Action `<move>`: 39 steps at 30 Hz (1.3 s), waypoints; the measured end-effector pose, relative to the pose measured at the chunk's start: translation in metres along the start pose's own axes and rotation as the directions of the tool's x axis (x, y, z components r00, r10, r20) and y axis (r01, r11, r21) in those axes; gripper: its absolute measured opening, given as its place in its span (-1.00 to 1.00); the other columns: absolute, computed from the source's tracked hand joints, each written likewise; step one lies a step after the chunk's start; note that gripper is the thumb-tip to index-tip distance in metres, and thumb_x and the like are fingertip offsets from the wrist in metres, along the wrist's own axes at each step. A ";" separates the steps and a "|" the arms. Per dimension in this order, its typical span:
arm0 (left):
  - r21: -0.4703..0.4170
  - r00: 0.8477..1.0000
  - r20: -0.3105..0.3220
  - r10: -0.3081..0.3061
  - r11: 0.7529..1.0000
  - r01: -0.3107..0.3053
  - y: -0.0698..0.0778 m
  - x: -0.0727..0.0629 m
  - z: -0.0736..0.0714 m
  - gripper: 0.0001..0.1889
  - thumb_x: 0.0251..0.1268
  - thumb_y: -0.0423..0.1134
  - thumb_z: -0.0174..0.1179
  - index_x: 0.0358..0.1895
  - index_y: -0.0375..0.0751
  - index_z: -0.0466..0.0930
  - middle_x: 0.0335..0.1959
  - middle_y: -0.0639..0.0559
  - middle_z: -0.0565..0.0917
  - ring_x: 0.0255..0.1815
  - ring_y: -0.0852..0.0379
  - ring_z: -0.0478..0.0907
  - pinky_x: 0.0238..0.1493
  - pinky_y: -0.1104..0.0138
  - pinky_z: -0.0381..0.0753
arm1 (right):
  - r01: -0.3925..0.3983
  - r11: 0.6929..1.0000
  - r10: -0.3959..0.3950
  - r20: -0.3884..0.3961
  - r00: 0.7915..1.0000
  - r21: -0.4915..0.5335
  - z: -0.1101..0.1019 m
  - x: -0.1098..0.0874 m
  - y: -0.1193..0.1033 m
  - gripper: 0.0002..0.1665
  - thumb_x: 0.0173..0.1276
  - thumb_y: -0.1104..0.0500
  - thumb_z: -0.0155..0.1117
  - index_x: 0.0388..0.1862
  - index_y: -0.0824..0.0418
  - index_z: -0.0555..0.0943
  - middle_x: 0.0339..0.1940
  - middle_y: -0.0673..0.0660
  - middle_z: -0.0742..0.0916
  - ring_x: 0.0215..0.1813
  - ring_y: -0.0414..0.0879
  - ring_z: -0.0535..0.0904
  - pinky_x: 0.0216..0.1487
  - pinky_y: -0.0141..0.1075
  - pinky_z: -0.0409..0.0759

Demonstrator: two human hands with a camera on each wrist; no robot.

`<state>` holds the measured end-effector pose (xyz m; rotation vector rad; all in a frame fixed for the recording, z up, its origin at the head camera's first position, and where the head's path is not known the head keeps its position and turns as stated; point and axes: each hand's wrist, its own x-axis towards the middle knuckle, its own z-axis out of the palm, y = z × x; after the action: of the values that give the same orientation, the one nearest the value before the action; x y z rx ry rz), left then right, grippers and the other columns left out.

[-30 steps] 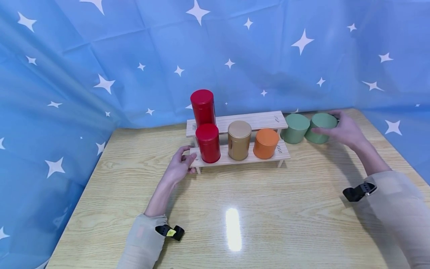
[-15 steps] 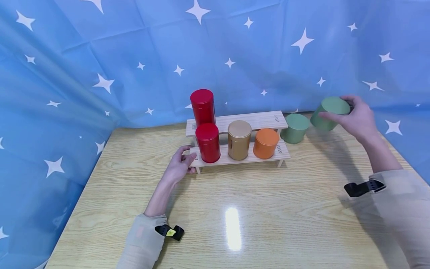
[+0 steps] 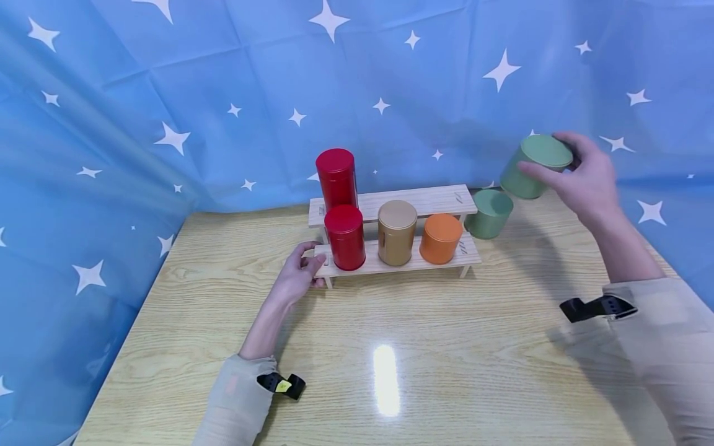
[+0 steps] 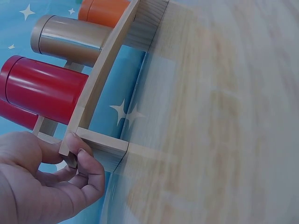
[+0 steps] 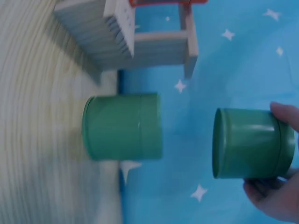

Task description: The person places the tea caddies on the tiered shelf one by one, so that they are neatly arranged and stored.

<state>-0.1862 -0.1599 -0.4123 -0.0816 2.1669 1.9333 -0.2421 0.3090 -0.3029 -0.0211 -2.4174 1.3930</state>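
Observation:
My right hand (image 3: 586,179) grips a green canister (image 3: 534,166) near its lid and holds it up off the table, slightly tilted. A second green canister (image 5: 122,127) stands on the table below it, beside the rack. My left hand (image 3: 298,271) pinches the left end of the two-step wooden rack (image 3: 368,263) between thumb and fingers, as the left wrist view also shows. On the lower step stand a red canister (image 3: 346,238), a gold canister (image 3: 397,234) and an orange canister (image 3: 440,238). A taller-standing red canister (image 3: 337,176) is on the upper step's left end.
The upper step (image 3: 415,199) extends to the right of the rear red canister. Behind the wooden table (image 3: 346,347) hangs a blue curtain (image 3: 223,74) with white stars. Each wrist wears a black strap, the right one (image 3: 599,306) near the table's right side.
My right hand has lifted one green canister from the table, first up and to the right, then higher and back leftward. The left hand and the rack have stayed in place.

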 end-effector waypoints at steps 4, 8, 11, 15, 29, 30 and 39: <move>-0.004 1.000 -0.001 -0.001 1.000 0.001 0.000 0.000 0.000 -0.53 0.61 -0.26 0.05 0.46 -0.24 0.23 -0.23 -0.09 0.44 -0.55 0.12 0.51 -0.37 0.42 0.57 | 0.027 0.999 -0.027 0.003 1.000 0.033 0.011 -0.001 -0.012 -0.15 0.22 0.09 0.56 0.47 0.13 0.42 0.10 -0.15 0.55 -0.03 -0.32 0.48 -0.10 -0.61 0.39; -0.006 1.000 -0.004 -0.004 1.000 0.004 0.002 -0.001 0.001 -0.53 0.61 -0.25 0.05 0.46 -0.23 0.24 -0.22 -0.09 0.44 -0.55 0.12 0.51 -0.37 0.42 0.57 | 0.064 0.996 -0.066 0.017 0.998 0.066 0.023 -0.004 -0.024 -0.16 0.21 0.12 0.56 0.44 0.16 0.44 0.08 -0.12 0.57 -0.04 -0.28 0.50 -0.11 -0.58 0.41; -0.006 1.000 -0.005 -0.004 1.000 0.004 0.003 -0.001 0.001 -0.53 0.61 -0.25 0.04 0.46 -0.23 0.23 -0.22 -0.10 0.44 -0.56 0.13 0.51 -0.37 0.42 0.57 | 0.080 0.993 -0.083 0.041 0.996 0.086 0.032 -0.007 -0.034 -0.17 0.22 0.12 0.57 0.44 0.16 0.43 0.09 -0.09 0.57 -0.04 -0.25 0.50 -0.11 -0.56 0.42; -0.009 1.000 -0.003 -0.003 1.000 0.003 0.003 -0.001 0.001 -0.53 0.61 -0.25 0.04 0.46 -0.23 0.23 -0.23 -0.10 0.44 -0.56 0.13 0.51 -0.38 0.43 0.57 | 0.086 0.991 -0.095 0.085 0.992 0.104 0.045 -0.009 -0.047 -0.15 0.22 0.09 0.57 0.45 0.15 0.42 0.13 -0.04 0.57 0.00 -0.20 0.50 -0.08 -0.55 0.44; -0.003 1.000 -0.003 0.003 1.000 -0.003 0.000 0.000 0.000 -0.53 0.61 -0.25 0.05 0.46 -0.23 0.24 -0.26 -0.09 0.44 -0.56 0.14 0.51 -0.39 0.44 0.56 | 0.139 0.989 -0.145 0.201 0.969 0.045 0.096 -0.010 -0.077 -0.04 0.19 -0.05 0.59 0.50 0.11 0.36 0.31 0.14 0.55 0.17 -0.03 0.50 0.07 -0.36 0.47; -0.001 1.000 -0.002 0.003 1.000 -0.003 0.000 0.000 0.000 -0.53 0.61 -0.25 0.05 0.46 -0.23 0.24 -0.26 -0.09 0.44 -0.56 0.14 0.51 -0.39 0.44 0.56 | 0.145 0.989 -0.149 0.210 0.966 0.038 0.099 -0.010 -0.078 -0.03 0.19 -0.05 0.59 0.51 0.12 0.36 0.33 0.15 0.55 0.20 -0.01 0.50 0.12 -0.33 0.46; 0.004 1.000 0.002 0.005 1.000 -0.005 0.000 0.000 -0.001 -0.52 0.61 -0.25 0.05 0.47 -0.24 0.23 -0.27 -0.08 0.44 -0.55 0.14 0.52 -0.39 0.44 0.57 | 0.165 0.986 -0.167 0.288 0.943 0.031 0.128 -0.010 -0.088 0.00 0.21 -0.13 0.55 0.53 0.14 0.32 0.37 0.16 0.52 0.29 0.05 0.48 0.27 -0.05 0.47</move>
<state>-0.1863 -0.1604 -0.4125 -0.0742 2.1720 1.9302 -0.2575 0.1549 -0.2900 0.4078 -2.5743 1.4093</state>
